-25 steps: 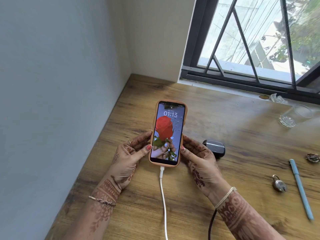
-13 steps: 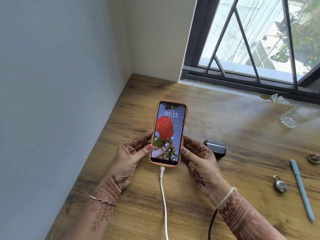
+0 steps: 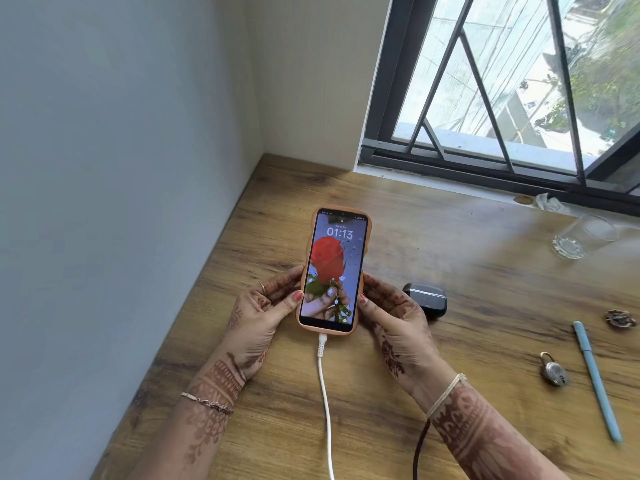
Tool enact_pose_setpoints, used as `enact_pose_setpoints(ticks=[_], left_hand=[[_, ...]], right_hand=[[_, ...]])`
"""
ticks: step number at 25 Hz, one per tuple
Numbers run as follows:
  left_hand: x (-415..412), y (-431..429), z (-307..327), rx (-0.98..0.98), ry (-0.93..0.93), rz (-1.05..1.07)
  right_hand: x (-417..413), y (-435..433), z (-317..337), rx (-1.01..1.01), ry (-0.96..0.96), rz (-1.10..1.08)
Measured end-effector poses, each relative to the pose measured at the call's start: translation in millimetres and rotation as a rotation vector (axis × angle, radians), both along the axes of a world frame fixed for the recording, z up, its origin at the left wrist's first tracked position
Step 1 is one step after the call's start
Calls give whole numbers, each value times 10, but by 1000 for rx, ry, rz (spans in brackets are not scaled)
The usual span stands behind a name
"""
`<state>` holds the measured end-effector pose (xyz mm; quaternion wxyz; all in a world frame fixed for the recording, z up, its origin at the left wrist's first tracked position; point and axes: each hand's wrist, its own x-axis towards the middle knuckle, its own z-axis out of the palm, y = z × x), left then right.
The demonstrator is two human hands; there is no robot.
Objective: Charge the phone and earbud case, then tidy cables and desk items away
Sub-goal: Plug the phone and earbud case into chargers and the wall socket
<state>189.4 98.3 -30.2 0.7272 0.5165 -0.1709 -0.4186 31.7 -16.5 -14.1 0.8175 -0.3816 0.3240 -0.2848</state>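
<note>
I have only one view, the head camera, looking forward and steeply down at the wooden desk [image 3: 485,299] from close above. The phone [image 3: 334,271] sits near the picture's centre. A wall [image 3: 121,168] fills everything left of the phone, and a window [image 3: 519,81] lies beyond it to the right.

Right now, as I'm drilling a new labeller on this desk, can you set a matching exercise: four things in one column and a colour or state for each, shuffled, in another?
Column one:
1. phone
2. earbud case
3. pen
4. padlock

Column two:
a. light blue, lying on the desk
b. black, beside the right hand
c. held by the left hand and the right hand, white cable plugged in
d. dull metal, lying flat

Pairs: 1-c, 2-b, 3-a, 4-d.
</note>
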Motion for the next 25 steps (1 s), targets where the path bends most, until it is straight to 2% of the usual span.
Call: enact_pose_setpoints(ticks=[6,12,20,25], left_hand=[[-1,-26,-15,-10,19,25],[-1,-38,-28,35,-54,33],[-62,-54,21,164,-308,77],[-89,-62,42,254,-407,63]], right_hand=[[25,17,-63,-72,78,-19],[41,27,-118,-166,171,-21],[117,64,-209,-269,243,-60],[146,95,-209,-531,504,-94]])
